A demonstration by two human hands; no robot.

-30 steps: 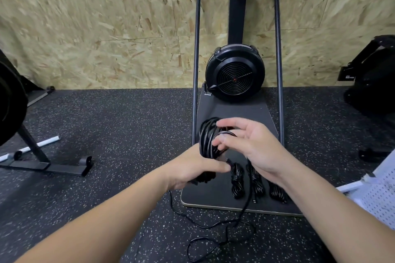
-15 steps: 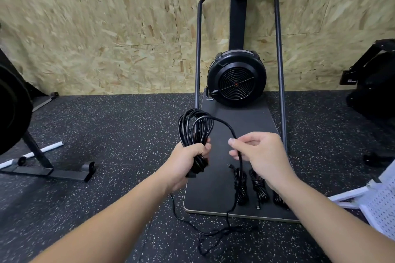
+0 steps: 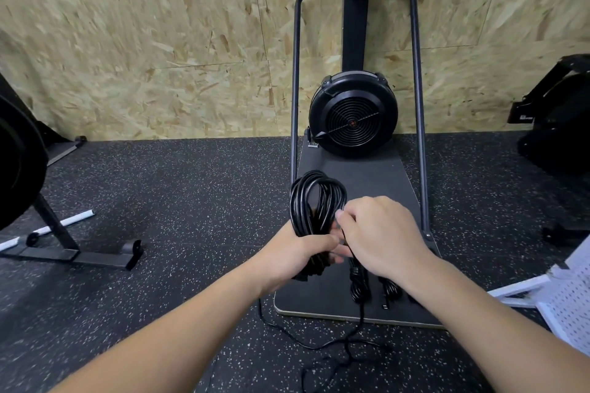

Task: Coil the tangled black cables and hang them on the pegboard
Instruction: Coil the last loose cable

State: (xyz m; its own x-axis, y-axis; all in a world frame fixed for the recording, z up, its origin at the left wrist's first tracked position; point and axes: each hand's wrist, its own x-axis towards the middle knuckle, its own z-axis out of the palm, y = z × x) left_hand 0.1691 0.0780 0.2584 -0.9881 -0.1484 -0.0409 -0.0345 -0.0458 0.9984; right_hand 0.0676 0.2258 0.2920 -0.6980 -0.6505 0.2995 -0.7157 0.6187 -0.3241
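Left hand (image 3: 295, 254) grips the mostly wound coil (image 3: 314, 201); right hand (image 3: 381, 233) pinches its loose tail (image 3: 348, 344); finished bundles (image 3: 359, 284) at five o'clock, none hung.

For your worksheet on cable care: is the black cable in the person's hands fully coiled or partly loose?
Partly loose. The left hand grips the black cable's loops, but a tail trails onto the speckled floor.
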